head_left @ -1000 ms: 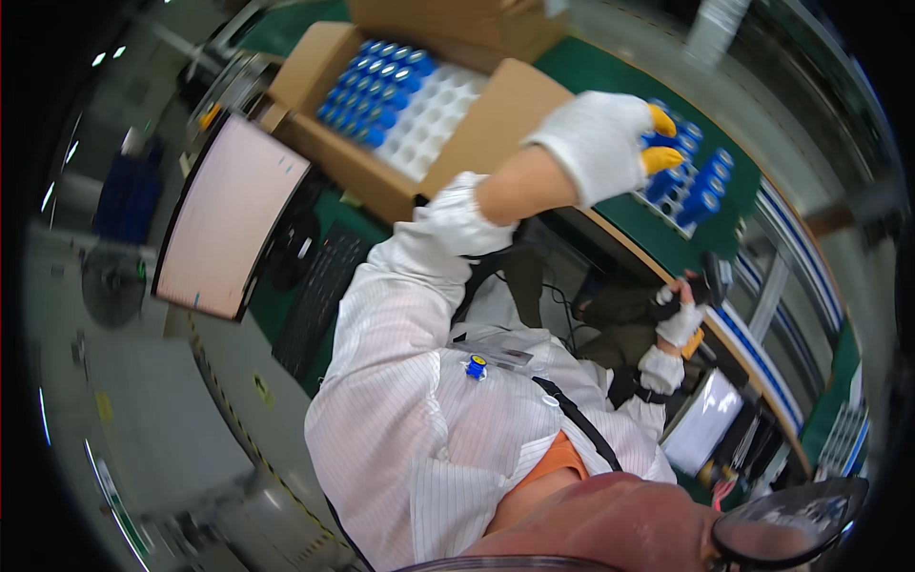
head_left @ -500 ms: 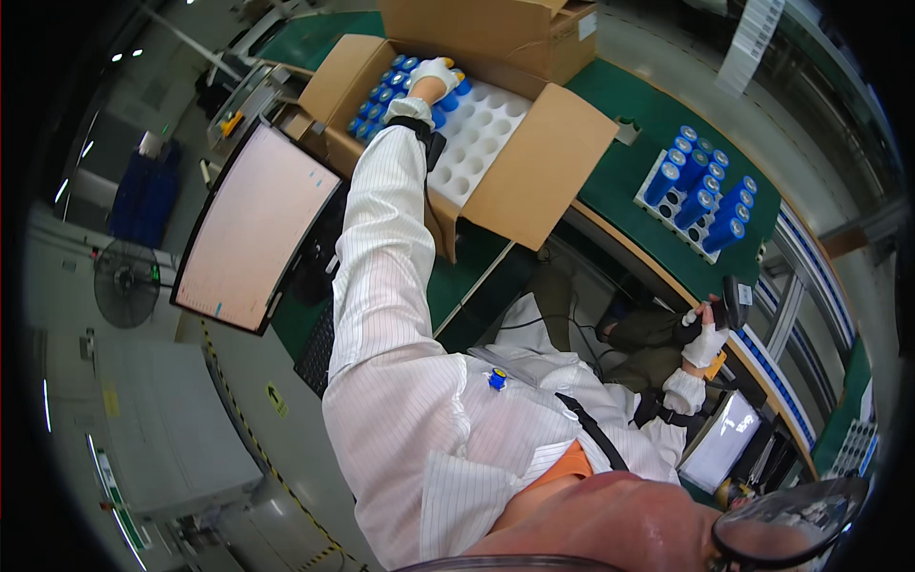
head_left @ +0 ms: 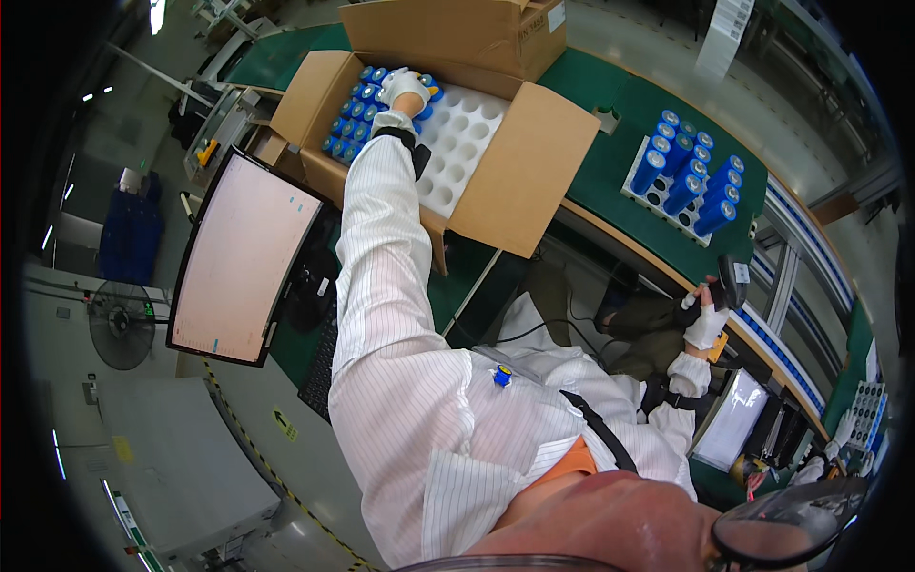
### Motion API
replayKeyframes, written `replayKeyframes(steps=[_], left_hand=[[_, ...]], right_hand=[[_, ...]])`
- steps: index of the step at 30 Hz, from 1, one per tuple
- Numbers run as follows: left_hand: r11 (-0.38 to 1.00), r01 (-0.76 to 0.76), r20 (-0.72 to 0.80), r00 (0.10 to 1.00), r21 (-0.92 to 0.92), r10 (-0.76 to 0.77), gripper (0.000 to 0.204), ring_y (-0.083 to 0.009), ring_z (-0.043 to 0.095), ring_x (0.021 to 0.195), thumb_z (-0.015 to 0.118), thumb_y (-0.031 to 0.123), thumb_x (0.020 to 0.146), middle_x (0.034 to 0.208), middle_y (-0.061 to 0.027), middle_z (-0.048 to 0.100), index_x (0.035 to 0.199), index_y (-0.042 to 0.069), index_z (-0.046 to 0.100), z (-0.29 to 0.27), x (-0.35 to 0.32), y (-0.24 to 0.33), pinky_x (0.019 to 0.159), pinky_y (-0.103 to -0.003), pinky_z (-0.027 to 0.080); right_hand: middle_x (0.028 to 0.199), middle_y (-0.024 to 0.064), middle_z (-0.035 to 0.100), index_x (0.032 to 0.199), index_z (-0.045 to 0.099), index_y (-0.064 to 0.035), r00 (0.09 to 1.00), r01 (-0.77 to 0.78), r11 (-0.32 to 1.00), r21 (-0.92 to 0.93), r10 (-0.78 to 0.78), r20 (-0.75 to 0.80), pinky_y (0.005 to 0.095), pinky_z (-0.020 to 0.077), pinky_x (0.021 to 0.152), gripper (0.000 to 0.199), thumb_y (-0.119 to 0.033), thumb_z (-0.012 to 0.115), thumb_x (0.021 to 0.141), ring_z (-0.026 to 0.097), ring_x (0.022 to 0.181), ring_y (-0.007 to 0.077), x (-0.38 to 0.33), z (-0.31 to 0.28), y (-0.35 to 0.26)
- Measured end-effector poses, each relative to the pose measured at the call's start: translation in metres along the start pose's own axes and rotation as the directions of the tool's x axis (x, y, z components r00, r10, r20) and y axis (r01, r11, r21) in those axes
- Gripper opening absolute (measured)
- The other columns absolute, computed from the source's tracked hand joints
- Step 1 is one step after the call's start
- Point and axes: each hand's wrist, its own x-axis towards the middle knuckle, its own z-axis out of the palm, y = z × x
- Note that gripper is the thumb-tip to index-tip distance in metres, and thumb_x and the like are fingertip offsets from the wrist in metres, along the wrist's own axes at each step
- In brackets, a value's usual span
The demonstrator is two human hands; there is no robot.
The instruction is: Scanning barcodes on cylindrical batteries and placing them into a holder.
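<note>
A cardboard box (head_left: 534, 162) with raised flaps holds a white foam tray (head_left: 456, 143) with round pockets. Blue cylindrical battery cells (head_left: 353, 129) fill the tray's left part. My left hand (head_left: 405, 89), in a white glove, reaches down among these cells near the tray's far side. Its fingers curl round a blue battery cell (head_left: 436, 91), mostly hidden under the hand. At the right, my right hand (head_left: 707, 329), also gloved with some fingertips bare, is closed round a black handheld barcode scanner (head_left: 733, 280) beside the table edge.
On the green table (head_left: 610, 205), a white holder (head_left: 640, 181) carries several upright blue cells. A second cardboard box (head_left: 457, 38) stands behind the open one. A monitor (head_left: 243, 257) and keyboard (head_left: 319, 367) are at the left; a metal frame (head_left: 786, 276) stands at the right.
The view has shifted slightly, moving the scene a little left and down. My left hand stays among the cells in the box, and my right hand keeps the scanner.
</note>
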Motion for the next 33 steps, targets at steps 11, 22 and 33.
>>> replayKeyframes(steps=[11, 22, 33], left_hand=[[-0.467, 0.274, 0.366, 0.923, -0.841, -0.119, 0.039, -0.0273, 0.062, 0.097, 0.065, 0.032, 0.095, 0.108, -0.0110, 0.064, 0.121, 0.004, 0.056, -0.032, 0.002, -0.018, 0.083, -0.050, 0.053], [-0.683, 0.728, 0.536, 0.601, -0.061, 0.593, 0.034, -0.0195, 0.057, 0.065, 0.058, 0.045, 0.089, 0.065, -0.0026, 0.052, 0.079, 0.014, 0.047, -0.063, -0.083, 0.054, 0.063, -0.035, 0.051], [-0.270, 0.934, 0.558, 0.357, -0.235, 0.749, 0.041, -0.0254, 0.057, 0.067, 0.056, 0.041, 0.095, 0.079, -0.0102, 0.057, 0.094, 0.000, 0.051, -0.120, -0.193, 0.194, 0.063, -0.037, 0.053]], right_hand=[[0.080, 0.0071, 0.058, 0.118, 0.055, 0.0032, 1.000, 0.016, 1.000, 0.006, -0.016, -0.003, 0.0274, 0.0476, 0.059, 0.028, -0.007, 0.063, 0.093, 0.056, 0.064, 0.0152, 0.005, -0.003, 0.006], [0.071, 0.0072, 0.059, 0.114, 0.060, 0.0046, 0.996, -0.083, 0.988, -0.130, 0.084, 0.003, 0.0275, 0.0466, 0.055, 0.024, -0.006, 0.063, 0.093, 0.057, 0.058, 0.0150, -0.005, 0.015, -0.009], [0.078, 0.0144, 0.070, 0.093, 0.067, -0.0027, 0.810, 0.565, 0.636, -0.527, -0.305, 0.501, 0.0352, 0.0545, 0.067, 0.031, -0.004, 0.079, 0.064, 0.071, 0.073, 0.0298, -0.035, 0.091, -0.091]])
